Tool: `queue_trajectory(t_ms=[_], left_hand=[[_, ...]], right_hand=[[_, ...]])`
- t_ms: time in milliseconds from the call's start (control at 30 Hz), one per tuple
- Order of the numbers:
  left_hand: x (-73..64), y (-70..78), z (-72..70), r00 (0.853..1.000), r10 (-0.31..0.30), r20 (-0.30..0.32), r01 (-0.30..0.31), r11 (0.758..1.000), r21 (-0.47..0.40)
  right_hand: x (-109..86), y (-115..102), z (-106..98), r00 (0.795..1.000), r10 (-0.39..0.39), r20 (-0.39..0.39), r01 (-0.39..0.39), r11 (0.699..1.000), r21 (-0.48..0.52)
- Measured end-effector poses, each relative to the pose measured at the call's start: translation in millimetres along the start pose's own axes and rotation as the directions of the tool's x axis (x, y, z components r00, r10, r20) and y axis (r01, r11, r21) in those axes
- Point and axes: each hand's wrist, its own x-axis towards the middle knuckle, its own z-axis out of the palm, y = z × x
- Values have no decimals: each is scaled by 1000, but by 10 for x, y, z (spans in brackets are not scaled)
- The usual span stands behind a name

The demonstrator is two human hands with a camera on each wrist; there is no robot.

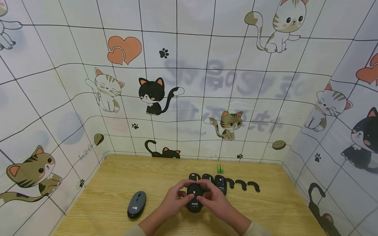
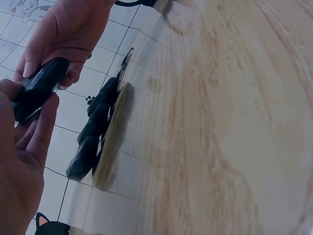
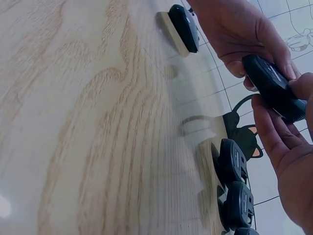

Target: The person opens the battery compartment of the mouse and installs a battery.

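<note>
A black computer mouse [image 1: 194, 202] is held between both hands, underside facing up, above the table. My left hand [image 1: 176, 198] grips its left side, the thumb pressing on the underside and the fingers bent round the edge. From the other side my right hand [image 1: 217, 198] pinches it, thumb also on the underside. In the left wrist view the same mouse [image 2: 40, 89] appears edge-on between the fingers; the right wrist view shows the mouse [image 3: 274, 87] clear of the tabletop. Close behind the hands lie more black mice [image 1: 220, 183] in a row, partly hidden by the fingers.
A grey mouse [image 1: 137, 204] rests on the wooden table [image 1: 103, 186] at the left. Two green batteries [image 1: 220, 169] lie at the back. Three curved black pieces [image 1: 241, 184] sit in a row to the right. A cat-patterned sheet [image 1: 189, 98] encloses the table's back and sides.
</note>
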Motion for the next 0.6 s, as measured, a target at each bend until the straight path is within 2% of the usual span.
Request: queue_trajectory(t_ms=[267,600], left_hand=[[-5,28,3,1000,-23,9,24,999,-30],[-15,71,14,998,-46,34,47,999,-28]], right_hand=[[11,-6,-11,1000,10,3,-10,1000,0],[17,-3,-23,1000,-5,10,5,1000,17]])
